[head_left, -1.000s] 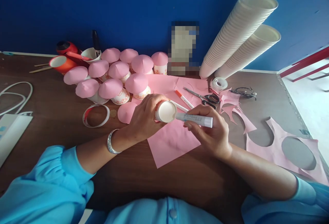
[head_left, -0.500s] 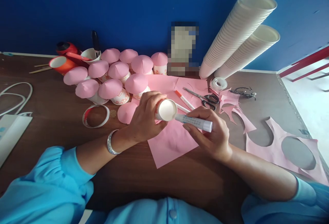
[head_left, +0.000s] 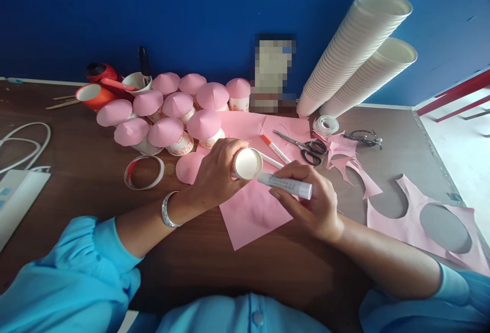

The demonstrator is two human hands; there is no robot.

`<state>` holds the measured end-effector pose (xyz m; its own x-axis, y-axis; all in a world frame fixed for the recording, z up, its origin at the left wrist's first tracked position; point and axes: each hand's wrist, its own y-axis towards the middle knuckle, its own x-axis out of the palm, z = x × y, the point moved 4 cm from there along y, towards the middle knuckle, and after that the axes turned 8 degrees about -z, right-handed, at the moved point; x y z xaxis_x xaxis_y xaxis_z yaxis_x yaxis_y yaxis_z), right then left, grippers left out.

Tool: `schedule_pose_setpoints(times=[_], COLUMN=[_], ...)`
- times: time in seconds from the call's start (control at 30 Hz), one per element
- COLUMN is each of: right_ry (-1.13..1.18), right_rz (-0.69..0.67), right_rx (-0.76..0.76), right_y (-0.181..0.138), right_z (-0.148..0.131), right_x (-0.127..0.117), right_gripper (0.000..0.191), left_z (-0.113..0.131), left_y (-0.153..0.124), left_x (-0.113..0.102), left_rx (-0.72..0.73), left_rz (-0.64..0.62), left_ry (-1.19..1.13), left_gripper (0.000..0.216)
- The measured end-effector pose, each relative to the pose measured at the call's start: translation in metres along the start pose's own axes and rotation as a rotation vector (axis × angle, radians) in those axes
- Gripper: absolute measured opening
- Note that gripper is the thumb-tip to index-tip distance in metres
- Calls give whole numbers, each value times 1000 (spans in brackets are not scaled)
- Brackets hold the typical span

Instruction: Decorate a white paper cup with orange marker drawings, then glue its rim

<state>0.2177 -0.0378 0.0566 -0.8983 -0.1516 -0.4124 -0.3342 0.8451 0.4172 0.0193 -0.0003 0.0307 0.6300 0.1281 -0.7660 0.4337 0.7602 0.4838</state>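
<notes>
My left hand [head_left: 220, 172] is wrapped round a small paper cup [head_left: 248, 163], whose round white end faces me. In my right hand [head_left: 316, 200] is a white glue stick [head_left: 289, 185], its tip at the cup's lower right edge; whether they touch I cannot tell. Beneath both hands lies a pink paper sheet [head_left: 241, 226]. A pink paper cone [head_left: 187, 169] rests on the table, partly behind my left hand. Several cups topped with pink cones [head_left: 166, 131] stand beyond it.
Scissors [head_left: 306, 147] and an orange-capped marker [head_left: 275, 148] lie on pink paper. Two tall stacks of white cups [head_left: 356, 52] lean at the blue wall. Paper offcuts [head_left: 413, 215] and glasses [head_left: 363, 138] are at right; a tape roll [head_left: 143, 172] and a white cable [head_left: 42, 144] at left.
My right hand and the glue stick have shifted slightly left and down along the cup's edge. My left hand still holds the cup in nearly the same place.
</notes>
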Motion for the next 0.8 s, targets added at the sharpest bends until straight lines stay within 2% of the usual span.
schedule_pose_setpoints(times=[0.1,0.27,0.33,0.47,0.53,0.67,0.8], right_ry=[-39,-7,23,2,-34,-40,57], right_rz=[26,76,105,29,13,43,79], right_rx=[71,251,235,84,59,188,311], right_y=[1,0,-1,0,1,2,2], right_z=[6,26,25,11,8,19,32], right_x=[-1,-1,-2,1,1,0,0], right_gripper=[13,14,15,13,12,12,17], left_z=[1,3,2,0,0,2,3], left_y=[0,1,0,-2,-3,-4,-2], left_x=[0,-1,0,3,3,2,1], left_rx=[47,33,26,63,78,87,73], left_rz=[15,19,18,3,-2,-2,-14], left_ry=[6,-28,-27,-21,-23,-34,-98], left_gripper=[51,48,48,57,63,66,60])
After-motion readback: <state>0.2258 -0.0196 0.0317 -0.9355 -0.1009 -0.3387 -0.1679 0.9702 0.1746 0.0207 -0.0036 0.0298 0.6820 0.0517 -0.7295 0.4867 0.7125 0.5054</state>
